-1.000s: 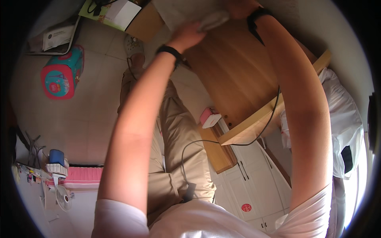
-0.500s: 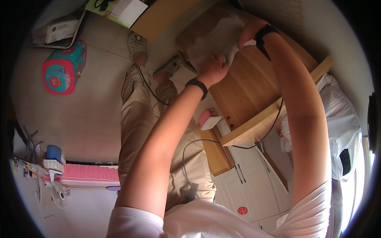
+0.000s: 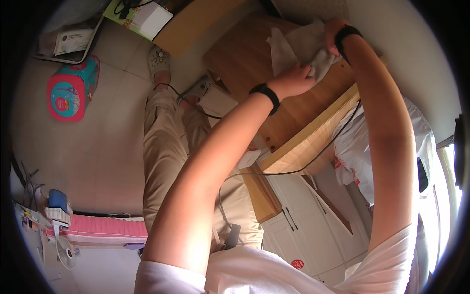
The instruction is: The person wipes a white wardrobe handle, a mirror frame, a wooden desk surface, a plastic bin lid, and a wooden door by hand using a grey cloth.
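Observation:
A limp grey-white cloth [image 3: 293,49] hangs bunched over the brown wooden tabletop [image 3: 240,51]. My left hand [image 3: 295,80] grips its near edge, with the thumb and fingers pinched together. At the cloth's far right end is my right hand [image 3: 336,38], closed round a gathered part; some of its fingers are hidden behind the wrist and the fabric. Between the two hands the cloth is creased, and a loose corner points up at its left. Each wrist wears a black band.
Across the table's pale front edge [image 3: 313,132] runs a black cable [image 3: 323,152] that continues over my lap. White plastic bags [image 3: 362,147] lie to the right. A pink and teal box [image 3: 73,93] stands on the floor at left, near a green box [image 3: 142,19].
Both hands have moved to the right with the cloth. It was spread wider toward the left before and is now more bunched. The view has also shifted slightly.

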`<state>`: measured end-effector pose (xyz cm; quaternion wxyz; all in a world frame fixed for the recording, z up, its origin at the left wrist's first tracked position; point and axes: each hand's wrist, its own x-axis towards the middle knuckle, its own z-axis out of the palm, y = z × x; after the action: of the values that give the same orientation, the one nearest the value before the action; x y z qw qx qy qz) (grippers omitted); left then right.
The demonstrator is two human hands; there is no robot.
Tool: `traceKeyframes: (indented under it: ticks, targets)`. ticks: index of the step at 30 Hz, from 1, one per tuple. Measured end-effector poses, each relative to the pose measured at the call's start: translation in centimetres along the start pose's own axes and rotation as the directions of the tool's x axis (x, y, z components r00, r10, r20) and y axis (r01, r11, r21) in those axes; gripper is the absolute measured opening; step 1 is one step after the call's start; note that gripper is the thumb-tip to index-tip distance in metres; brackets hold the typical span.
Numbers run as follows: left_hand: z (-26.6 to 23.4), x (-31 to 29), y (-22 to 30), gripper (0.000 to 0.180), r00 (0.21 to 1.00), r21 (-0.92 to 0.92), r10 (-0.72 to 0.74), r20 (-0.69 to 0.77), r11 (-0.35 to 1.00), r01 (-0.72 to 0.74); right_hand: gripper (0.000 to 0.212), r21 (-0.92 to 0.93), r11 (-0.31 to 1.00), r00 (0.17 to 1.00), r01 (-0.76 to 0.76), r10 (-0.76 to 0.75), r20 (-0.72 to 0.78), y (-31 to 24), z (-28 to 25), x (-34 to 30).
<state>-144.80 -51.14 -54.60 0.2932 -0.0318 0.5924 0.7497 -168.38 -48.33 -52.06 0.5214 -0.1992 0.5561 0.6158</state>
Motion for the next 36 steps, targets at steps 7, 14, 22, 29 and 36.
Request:
traceKeyframes:
  ticks: [7, 14, 22, 29, 36]
  targets:
    - [-1.4, -7.5, -0.3, 0.036, 0.976, -0.300, -0.085, 0.201, 0.943, 0.144, 0.023, 0.026, 0.993, 0.957, 0.119, -0.122, 0.263, -4.6, 0.1, -3.3]
    - [-1.9, -14.4, 1.0, 0.034, 0.868, -0.289, -0.174, 0.466, 0.897, 0.334, 0.029, 0.184, 0.973, 0.689, 0.142, -0.231, 0.687, -9.8, 1.9, -5.2]
    - [-4.1, -21.8, 3.5, 0.039, 0.859, 0.155, -0.321, 0.399, 0.947, 0.282, 0.040, 0.440, 0.792, 0.896, 0.422, -0.289, -0.338, -12.7, 8.8, -17.0]
    - [-10.9, -30.0, 6.4, 0.034, 0.962, 0.449, -0.269, 0.049, 0.866, 0.219, 0.028, 0.654, 0.061, 0.598, 0.754, 0.350, -0.721, -17.9, 12.2, -31.7]
    - [-12.6, -34.4, 15.7, 0.022, 0.999, 0.776, -0.029, -0.030, 0.629, 0.041, 0.025, 0.573, -0.173, 0.573, 0.801, 0.499, -0.650, -21.2, 22.4, -39.1]
